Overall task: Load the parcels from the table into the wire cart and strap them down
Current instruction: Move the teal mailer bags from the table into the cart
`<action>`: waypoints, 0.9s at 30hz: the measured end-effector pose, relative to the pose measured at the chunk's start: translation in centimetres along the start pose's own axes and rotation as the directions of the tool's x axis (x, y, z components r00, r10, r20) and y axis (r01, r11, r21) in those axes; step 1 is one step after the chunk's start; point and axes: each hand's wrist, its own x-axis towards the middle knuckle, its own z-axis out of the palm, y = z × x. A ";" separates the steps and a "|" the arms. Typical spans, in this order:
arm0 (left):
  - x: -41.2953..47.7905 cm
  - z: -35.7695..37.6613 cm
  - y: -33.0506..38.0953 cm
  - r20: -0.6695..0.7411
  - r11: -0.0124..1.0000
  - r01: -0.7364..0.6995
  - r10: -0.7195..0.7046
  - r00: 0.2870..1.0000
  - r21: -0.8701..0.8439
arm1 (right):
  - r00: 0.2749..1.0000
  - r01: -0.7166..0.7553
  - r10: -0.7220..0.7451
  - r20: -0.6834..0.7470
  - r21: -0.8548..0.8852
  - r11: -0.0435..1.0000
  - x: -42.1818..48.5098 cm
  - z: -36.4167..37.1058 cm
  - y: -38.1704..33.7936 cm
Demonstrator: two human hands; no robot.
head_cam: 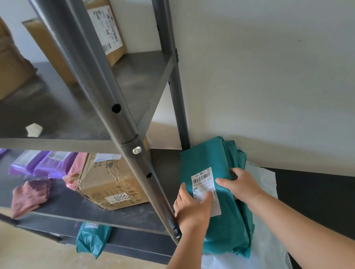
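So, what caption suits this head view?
Left hand rests on a teal parcel, right hand grips it, beside a metal rack.

Both bare arms reach forward and down. The left forearm (179,258) comes in from the bottom middle, the right forearm (308,230) from the lower right corner. The left hand (193,206) lies palm-down on the parcel (204,158), fingers fairly straight and slightly blurred, thumb pointing up along its left side. The right hand (240,184) is just beside it, thumb across the top, fingers curled round the parcel's right edge.
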 end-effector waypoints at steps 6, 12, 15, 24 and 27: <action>0.0 -0.3 1.1 -0.057 0.995 -0.064 0.059 0.997 -0.082 | 0.996 -0.090 0.087 0.025 0.190 0.978 -0.3 -0.9 -0.3; 0.4 0.0 4.0 -0.122 0.986 -0.024 0.004 0.993 -0.167 | 0.990 -0.135 0.139 0.010 0.315 0.939 -0.8 -4.0 -0.4; 0.6 0.3 5.4 -0.077 0.981 0.075 -0.090 0.993 -0.178 | 0.982 -0.162 0.188 -0.032 0.381 0.910 -1.0 -5.6 0.0; -3.6 4.4 10.4 0.120 0.985 -0.074 0.093 0.988 -0.158 | 0.937 -0.124 0.277 -0.214 0.536 0.835 -4.4 -13.0 3.1; -6.1 7.4 10.8 0.215 0.976 -0.112 0.151 0.965 -0.185 | 0.922 -0.095 0.287 -0.259 0.567 0.818 -6.9 -16.0 5.1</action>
